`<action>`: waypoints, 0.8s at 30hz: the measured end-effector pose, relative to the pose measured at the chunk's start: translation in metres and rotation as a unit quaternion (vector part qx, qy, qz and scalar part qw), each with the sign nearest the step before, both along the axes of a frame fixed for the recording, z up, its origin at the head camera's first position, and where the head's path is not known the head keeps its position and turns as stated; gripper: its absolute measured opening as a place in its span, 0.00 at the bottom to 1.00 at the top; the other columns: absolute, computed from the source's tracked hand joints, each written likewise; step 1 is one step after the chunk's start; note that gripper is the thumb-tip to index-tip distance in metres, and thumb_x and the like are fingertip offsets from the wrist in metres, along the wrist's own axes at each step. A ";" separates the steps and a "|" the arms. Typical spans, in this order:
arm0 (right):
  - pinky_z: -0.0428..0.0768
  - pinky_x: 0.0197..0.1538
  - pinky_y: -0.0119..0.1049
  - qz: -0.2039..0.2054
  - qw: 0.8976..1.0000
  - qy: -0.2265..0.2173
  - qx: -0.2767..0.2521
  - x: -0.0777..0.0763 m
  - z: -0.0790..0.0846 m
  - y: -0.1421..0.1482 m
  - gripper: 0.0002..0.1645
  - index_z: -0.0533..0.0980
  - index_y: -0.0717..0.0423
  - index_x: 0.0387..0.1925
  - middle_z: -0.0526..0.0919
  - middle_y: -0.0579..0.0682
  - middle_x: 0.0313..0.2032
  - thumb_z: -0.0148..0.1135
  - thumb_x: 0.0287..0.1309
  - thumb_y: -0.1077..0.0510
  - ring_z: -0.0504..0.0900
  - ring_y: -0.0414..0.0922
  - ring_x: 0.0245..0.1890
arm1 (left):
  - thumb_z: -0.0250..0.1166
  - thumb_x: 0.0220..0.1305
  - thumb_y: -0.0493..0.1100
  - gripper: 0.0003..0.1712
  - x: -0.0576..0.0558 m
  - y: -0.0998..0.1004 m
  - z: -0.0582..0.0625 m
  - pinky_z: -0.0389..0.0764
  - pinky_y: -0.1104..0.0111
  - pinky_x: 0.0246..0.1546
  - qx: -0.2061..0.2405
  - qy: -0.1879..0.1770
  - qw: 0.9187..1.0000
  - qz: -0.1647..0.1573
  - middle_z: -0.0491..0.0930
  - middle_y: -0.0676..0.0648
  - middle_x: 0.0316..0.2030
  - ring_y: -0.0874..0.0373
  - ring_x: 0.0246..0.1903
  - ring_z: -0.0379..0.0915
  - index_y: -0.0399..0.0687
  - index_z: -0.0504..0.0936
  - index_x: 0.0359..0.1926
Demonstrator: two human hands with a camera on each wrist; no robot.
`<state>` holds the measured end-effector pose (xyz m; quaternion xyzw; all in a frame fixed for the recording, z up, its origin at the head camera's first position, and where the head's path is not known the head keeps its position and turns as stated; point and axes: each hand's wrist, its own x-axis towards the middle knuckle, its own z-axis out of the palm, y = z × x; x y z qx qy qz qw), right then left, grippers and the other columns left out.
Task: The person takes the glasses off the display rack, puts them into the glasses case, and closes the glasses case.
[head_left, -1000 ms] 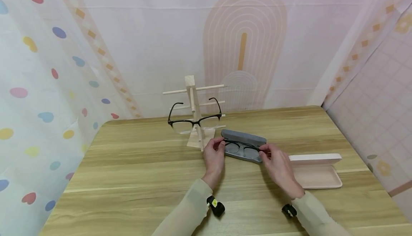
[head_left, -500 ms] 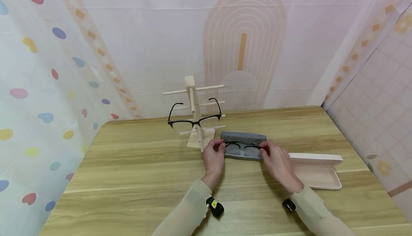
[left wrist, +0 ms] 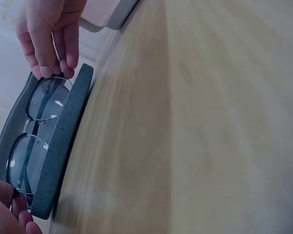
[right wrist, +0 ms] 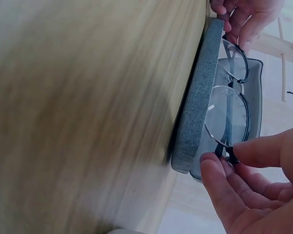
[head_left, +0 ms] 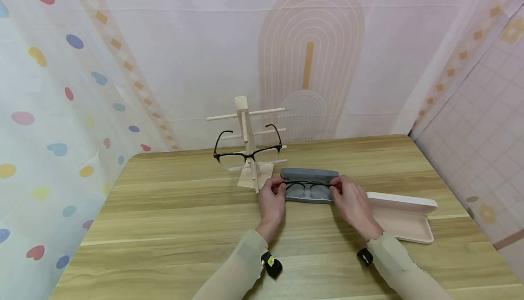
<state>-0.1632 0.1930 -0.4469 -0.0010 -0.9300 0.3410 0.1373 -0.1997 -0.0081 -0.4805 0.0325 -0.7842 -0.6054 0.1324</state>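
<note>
A pair of eyeglasses (head_left: 311,190) with dark upper rims and folded temples lies in an open grey glasses case (head_left: 309,172). My left hand (head_left: 272,202) pinches the left end of the frame, fingertips at the case's left side. At the other end, my right hand (head_left: 353,205) pinches the right corner between thumb and forefinger, as the right wrist view shows with the eyeglasses (right wrist: 229,114) tilted up over the case's fabric wall (right wrist: 198,105). In the left wrist view the lenses (left wrist: 29,161) stand partly out of the case.
Behind my left hand stands a wooden display rack (head_left: 242,104) with rods, bearing another pair of black-rimmed eyeglasses (head_left: 247,156). An open pale pink glasses case (head_left: 403,227) lies right of my right hand on the wooden table (head_left: 184,245). A patterned curtain (head_left: 196,54) hangs behind.
The grey case has turned slightly and now lies straighter, with the eyeglasses level in it. The pink case has shifted and turned a little by my right wrist. Both hands keep their hold.
</note>
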 end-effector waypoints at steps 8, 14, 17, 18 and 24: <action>0.77 0.34 0.42 0.008 1.000 -0.009 0.006 0.000 0.000 0.002 0.07 0.82 0.64 0.42 0.85 0.54 0.33 0.61 0.67 0.65 0.80 0.49 0.31 | 0.66 0.66 0.29 0.07 -0.001 -0.003 -0.002 0.75 0.71 0.33 -0.023 0.000 1.000 -0.013 0.84 0.44 0.33 0.59 0.31 0.75 0.35 0.86 0.43; 0.77 0.32 0.42 0.013 0.999 -0.010 0.030 0.001 0.000 0.001 0.10 0.85 0.66 0.42 0.88 0.60 0.40 0.59 0.64 0.69 0.81 0.50 0.32 | 0.63 0.64 0.27 0.13 0.000 -0.005 0.000 0.76 0.71 0.34 -0.042 -0.011 0.998 -0.034 0.85 0.43 0.34 0.60 0.32 0.75 0.33 0.87 0.48; 0.76 0.30 0.42 0.020 0.999 -0.014 0.035 0.002 0.000 0.001 0.12 0.85 0.68 0.44 0.88 0.64 0.43 0.58 0.63 0.71 0.80 0.51 0.32 | 0.63 0.62 0.27 0.16 0.002 -0.006 0.001 0.75 0.68 0.35 -0.066 -0.005 0.997 -0.040 0.83 0.43 0.35 0.58 0.33 0.74 0.33 0.87 0.50; 0.77 0.32 0.42 0.021 0.999 -0.014 0.038 0.002 0.000 0.001 0.13 0.85 0.68 0.44 0.88 0.64 0.44 0.58 0.62 0.71 0.81 0.51 0.33 | 0.63 0.61 0.27 0.17 0.002 -0.006 0.001 0.75 0.67 0.36 -0.076 -0.001 0.996 -0.042 0.82 0.42 0.36 0.57 0.33 0.74 0.33 0.87 0.50; 0.80 0.40 0.49 0.031 0.997 -0.034 0.062 0.003 -0.001 0.000 0.17 0.84 0.70 0.49 0.85 0.65 0.45 0.56 0.62 0.69 0.81 0.56 0.42 | 0.63 0.60 0.29 0.22 0.006 -0.007 0.003 0.76 0.51 0.51 -0.120 -0.002 0.991 -0.063 0.77 0.33 0.48 0.42 0.48 0.74 0.30 0.84 0.56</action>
